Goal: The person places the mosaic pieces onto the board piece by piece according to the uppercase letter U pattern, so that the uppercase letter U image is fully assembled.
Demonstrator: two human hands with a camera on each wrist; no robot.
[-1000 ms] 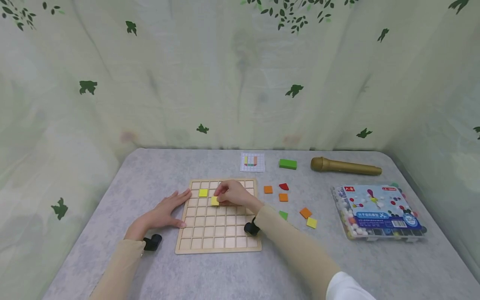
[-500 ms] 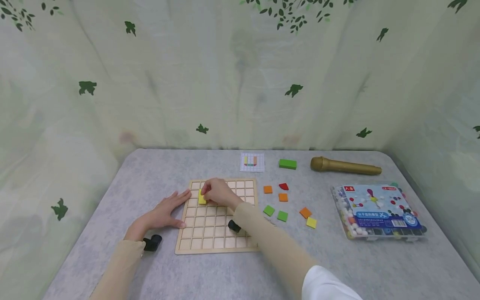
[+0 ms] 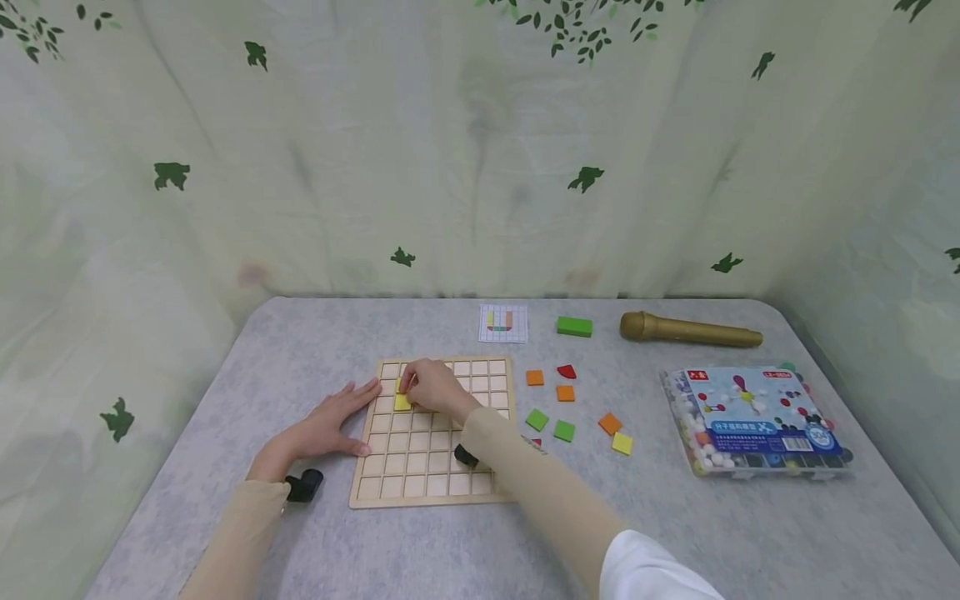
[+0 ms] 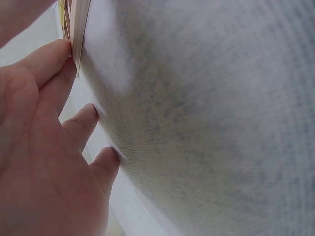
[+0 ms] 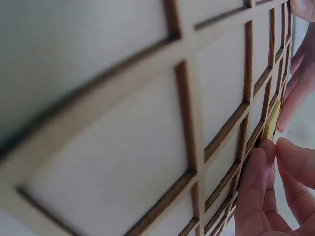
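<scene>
At the left, your left hand [image 3: 327,426] lay with its fingers spread, their tips at the left edge of the grid board [image 3: 416,486], gripping nothing. Just to its right, in the far left part of the board, was the yellow tile [image 3: 402,403]; your right hand [image 3: 438,389] was the nearer, reaching it from the right, thumb and fingertip appearing to pinch its edge. Being square, the tile had no long axis to line up, only sides to match to the cell; whether it sat flat, you could not tell. A second yellow tile [image 3: 399,385] showed in part just beyond it. The board was pale wood, its raised strips framing shallow square cells with dark-brown inner edges.

Right of the board, you had a gridded paper card [image 3: 504,335] at the far side, flat matt orange tiles [image 3: 535,377], green tiles [image 3: 537,419], a curved-edged red piece [image 3: 566,372] and an oblong green block [image 3: 574,327]. Farther right lay a gold, microphone-shaped object [image 3: 690,330] and a clear plastic box [image 3: 761,425] with a printed label.
</scene>
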